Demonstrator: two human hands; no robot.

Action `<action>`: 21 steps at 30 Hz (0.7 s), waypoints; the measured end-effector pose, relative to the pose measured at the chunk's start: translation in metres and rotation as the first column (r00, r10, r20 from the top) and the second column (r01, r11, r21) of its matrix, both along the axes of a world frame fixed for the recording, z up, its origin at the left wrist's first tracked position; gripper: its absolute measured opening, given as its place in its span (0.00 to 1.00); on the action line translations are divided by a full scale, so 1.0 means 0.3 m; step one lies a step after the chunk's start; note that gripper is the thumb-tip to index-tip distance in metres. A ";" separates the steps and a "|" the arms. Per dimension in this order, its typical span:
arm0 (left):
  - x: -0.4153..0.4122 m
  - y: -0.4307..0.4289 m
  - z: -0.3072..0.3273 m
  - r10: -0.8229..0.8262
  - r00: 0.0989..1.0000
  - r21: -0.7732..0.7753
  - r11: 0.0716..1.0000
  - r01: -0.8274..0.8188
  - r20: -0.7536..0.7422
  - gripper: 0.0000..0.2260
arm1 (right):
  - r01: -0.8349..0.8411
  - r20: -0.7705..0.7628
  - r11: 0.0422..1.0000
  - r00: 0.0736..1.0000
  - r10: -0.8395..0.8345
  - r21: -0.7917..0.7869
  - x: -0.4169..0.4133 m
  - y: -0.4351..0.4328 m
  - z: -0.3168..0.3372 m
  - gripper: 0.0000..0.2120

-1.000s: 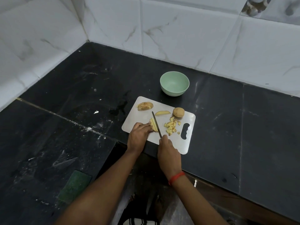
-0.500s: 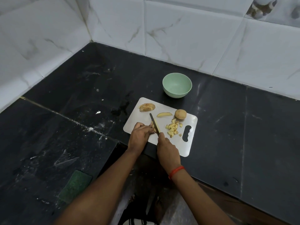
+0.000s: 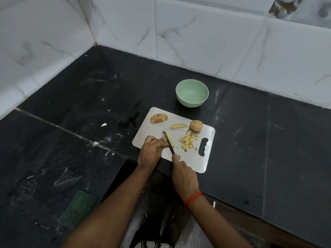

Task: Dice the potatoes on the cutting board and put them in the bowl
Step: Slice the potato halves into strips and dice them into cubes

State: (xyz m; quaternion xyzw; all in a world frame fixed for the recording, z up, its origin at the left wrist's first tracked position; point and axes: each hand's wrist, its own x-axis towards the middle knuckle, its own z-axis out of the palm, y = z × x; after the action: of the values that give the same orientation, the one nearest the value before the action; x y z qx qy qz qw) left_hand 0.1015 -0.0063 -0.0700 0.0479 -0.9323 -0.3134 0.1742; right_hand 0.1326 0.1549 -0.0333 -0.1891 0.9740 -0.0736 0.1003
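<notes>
A white cutting board [image 3: 197, 158] lies on the black counter. My left hand [image 3: 152, 151] holds down potato strips [image 3: 169, 141] near the board's left edge. My right hand [image 3: 184, 176] grips a dark knife [image 3: 168, 142] whose blade lies against the strips. To the right sits a pile of diced potato [image 3: 188, 142]. A whole small potato [image 3: 196, 125], a wedge [image 3: 178, 126] and a sliced potato piece [image 3: 159, 118] lie at the board's far side. The pale green bowl [image 3: 192, 93] stands beyond the board, with nothing seen inside.
The black stone counter [image 3: 80, 140] runs into a corner of white marble-look tiles [image 3: 197, 33]. A green scouring pad [image 3: 78, 208] lies near the front left. The counter's front edge steps in just below the board. White specks dot the counter.
The knife has shifted left across the strips, and a cut strip now lies to the right of the blade. My left hand stays on the strips.
</notes>
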 end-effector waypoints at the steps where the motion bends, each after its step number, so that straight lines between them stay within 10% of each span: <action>1: -0.001 0.000 -0.004 0.010 1.000 0.006 1.000 -0.010 0.004 0.06 | 0.014 0.016 1.000 1.000 -0.014 0.002 0.029 0.018 -0.001 0.15; 21: -0.012 -0.014 0.021 0.007 0.998 0.081 0.997 -0.012 0.065 0.18 | 0.186 -0.174 0.772 0.917 -0.359 -0.608 -0.022 0.162 -0.042 0.05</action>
State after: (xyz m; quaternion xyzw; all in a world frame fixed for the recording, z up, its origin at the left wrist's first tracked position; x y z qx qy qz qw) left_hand 0.0979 -0.0105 -0.0638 0.0694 -0.9237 -0.3485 0.1432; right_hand 0.1261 0.2035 -0.0457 -0.0743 0.9258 -0.3530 -0.1129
